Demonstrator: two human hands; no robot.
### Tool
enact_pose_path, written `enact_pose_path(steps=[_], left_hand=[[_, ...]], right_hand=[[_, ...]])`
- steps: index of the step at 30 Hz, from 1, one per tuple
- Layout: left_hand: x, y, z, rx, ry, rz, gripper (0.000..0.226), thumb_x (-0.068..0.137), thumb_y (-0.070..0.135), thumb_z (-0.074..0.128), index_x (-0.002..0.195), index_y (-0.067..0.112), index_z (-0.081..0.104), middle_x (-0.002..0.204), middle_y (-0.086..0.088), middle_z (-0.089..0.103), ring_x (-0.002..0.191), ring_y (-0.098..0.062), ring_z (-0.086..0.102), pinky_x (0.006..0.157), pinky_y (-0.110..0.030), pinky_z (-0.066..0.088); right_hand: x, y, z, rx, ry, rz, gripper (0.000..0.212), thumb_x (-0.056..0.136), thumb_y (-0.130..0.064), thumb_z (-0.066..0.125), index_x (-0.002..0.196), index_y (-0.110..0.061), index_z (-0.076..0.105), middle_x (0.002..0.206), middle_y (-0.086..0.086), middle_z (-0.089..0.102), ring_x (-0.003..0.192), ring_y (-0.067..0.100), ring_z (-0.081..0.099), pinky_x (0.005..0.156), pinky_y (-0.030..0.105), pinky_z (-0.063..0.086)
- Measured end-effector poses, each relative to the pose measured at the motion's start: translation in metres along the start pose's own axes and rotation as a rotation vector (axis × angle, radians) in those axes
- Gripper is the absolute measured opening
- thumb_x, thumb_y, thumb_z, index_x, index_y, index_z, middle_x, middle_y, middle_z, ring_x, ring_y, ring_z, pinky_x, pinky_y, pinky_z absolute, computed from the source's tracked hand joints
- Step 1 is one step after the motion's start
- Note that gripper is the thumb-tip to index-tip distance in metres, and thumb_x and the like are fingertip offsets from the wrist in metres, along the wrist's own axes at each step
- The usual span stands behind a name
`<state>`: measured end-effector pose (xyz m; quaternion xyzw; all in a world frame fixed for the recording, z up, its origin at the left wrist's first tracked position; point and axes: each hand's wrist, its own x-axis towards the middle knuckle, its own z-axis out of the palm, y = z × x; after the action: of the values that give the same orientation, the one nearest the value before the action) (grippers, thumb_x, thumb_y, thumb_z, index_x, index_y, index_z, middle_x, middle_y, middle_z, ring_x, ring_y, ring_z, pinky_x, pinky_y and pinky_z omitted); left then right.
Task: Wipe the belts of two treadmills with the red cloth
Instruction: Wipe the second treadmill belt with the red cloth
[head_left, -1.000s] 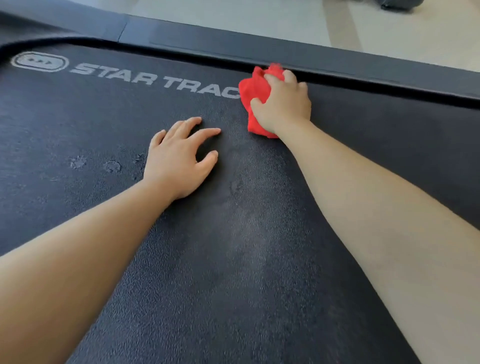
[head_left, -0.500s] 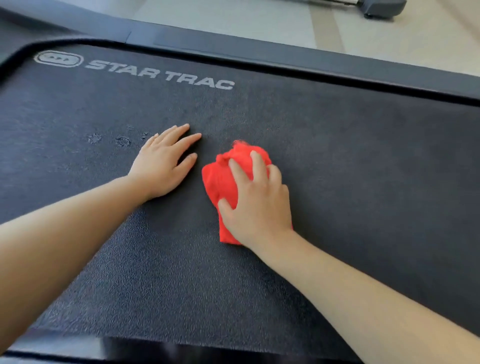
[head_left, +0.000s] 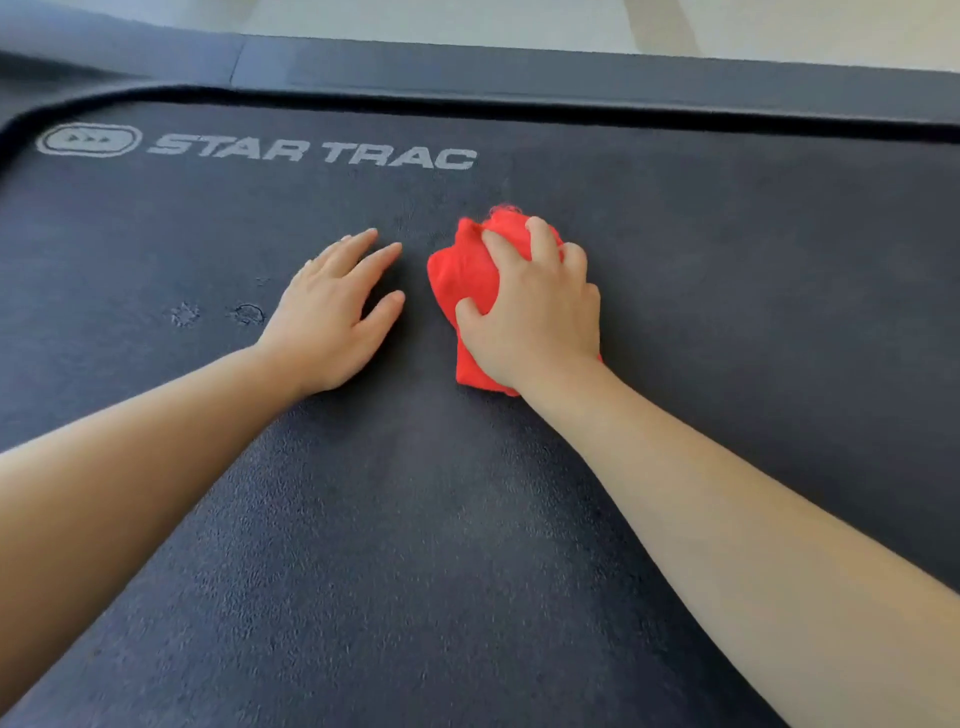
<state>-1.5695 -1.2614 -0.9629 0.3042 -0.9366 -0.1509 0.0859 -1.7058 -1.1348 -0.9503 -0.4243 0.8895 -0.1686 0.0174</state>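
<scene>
Right hand (head_left: 535, 312), fingers curled on red cloth (head_left: 462, 275), pushed fwd again across belt (head_left: 415, 545); left hand (head_left: 332, 317) flat, empty. Wiping's still mid-way imo.

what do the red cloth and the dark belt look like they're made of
Bunched red cloth: soft fabric, maybe terry; matte, with fuzzy threads at its top edge. Dark grey treadmill belt: likely rubber or PVC; matte, finely pebbled grain, white printed lettering.

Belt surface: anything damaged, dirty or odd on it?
Yes. Two small roundish marks sit on the belt just left of the left hand. They break the even texture; dirt or wear, I cannot tell. The cloth in the right hand is not on them.
</scene>
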Motion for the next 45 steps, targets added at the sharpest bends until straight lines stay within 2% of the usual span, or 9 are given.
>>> enact_pose_path(steps=[3,9,13,16,21,30,39,45], left_hand=[[0.039,-0.010,0.000,0.023,-0.017,0.008,0.051,0.096,0.033,0.040,0.145,0.019,0.031,0.155,-0.007,0.022,0.143,-0.025,0.015,0.116,-0.048,0.013],[0.051,-0.022,0.011,0.077,0.021,0.017,0.059,0.090,0.048,0.029,0.145,0.027,0.029,0.156,-0.002,0.021,0.144,-0.023,0.014,0.116,-0.046,0.009],[0.054,-0.021,0.009,0.077,0.020,0.024,0.055,0.094,0.043,0.036,0.145,0.024,0.029,0.155,-0.004,0.021,0.144,-0.024,0.014,0.115,-0.048,0.009],[0.052,-0.021,0.008,0.075,0.025,0.005,0.057,0.090,0.046,0.033,0.144,0.025,0.030,0.155,-0.003,0.022,0.143,-0.023,0.015,0.115,-0.046,0.010],[0.054,-0.019,0.007,0.076,0.029,-0.014,0.061,0.084,0.050,0.031,0.142,0.030,0.033,0.154,0.002,0.025,0.143,-0.017,0.016,0.115,-0.041,0.010],[0.055,-0.017,0.006,0.074,0.045,-0.042,0.064,0.080,0.054,0.027,0.140,0.033,0.035,0.151,0.007,0.027,0.141,-0.012,0.019,0.114,-0.038,0.011],[0.055,-0.019,0.009,0.072,0.076,-0.013,0.060,0.081,0.050,0.034,0.139,0.033,0.037,0.150,0.005,0.030,0.139,-0.013,0.022,0.112,-0.039,0.014],[0.058,-0.022,0.012,0.071,0.062,0.000,0.057,0.086,0.048,0.036,0.140,0.031,0.035,0.152,0.001,0.028,0.141,-0.017,0.020,0.114,-0.044,0.013]], right_hand=[[0.022,-0.001,0.006,-0.012,0.042,0.026,0.064,0.080,-0.049,0.055,0.140,-0.033,0.038,0.153,0.004,0.024,0.128,0.033,0.031,0.092,0.047,0.038],[0.031,0.000,0.015,-0.017,0.107,0.065,0.064,0.077,-0.050,0.055,0.138,-0.036,0.041,0.151,0.000,0.028,0.127,0.031,0.033,0.090,0.045,0.040],[0.031,-0.004,0.011,-0.021,0.095,0.081,0.064,0.077,-0.049,0.055,0.138,-0.037,0.041,0.152,-0.003,0.027,0.130,0.030,0.032,0.092,0.044,0.040],[0.038,-0.004,0.014,-0.024,0.102,0.074,0.063,0.076,-0.049,0.056,0.137,-0.037,0.042,0.150,-0.003,0.029,0.127,0.029,0.034,0.090,0.044,0.041],[0.086,-0.004,0.019,0.000,0.127,0.107,0.062,0.077,-0.048,0.056,0.137,-0.036,0.042,0.151,-0.001,0.029,0.127,0.030,0.034,0.091,0.044,0.040],[0.166,-0.007,0.021,0.012,0.069,0.102,0.062,0.082,-0.047,0.053,0.140,-0.031,0.039,0.152,0.003,0.025,0.129,0.033,0.032,0.096,0.044,0.038],[0.143,0.001,0.018,0.025,0.047,0.043,0.062,0.082,-0.045,0.052,0.142,-0.035,0.037,0.153,0.002,0.025,0.129,0.033,0.033,0.101,0.044,0.037],[0.070,0.001,0.010,0.012,0.049,0.050,0.062,0.081,-0.045,0.054,0.141,-0.037,0.037,0.152,0.001,0.026,0.129,0.033,0.033,0.101,0.045,0.038]])
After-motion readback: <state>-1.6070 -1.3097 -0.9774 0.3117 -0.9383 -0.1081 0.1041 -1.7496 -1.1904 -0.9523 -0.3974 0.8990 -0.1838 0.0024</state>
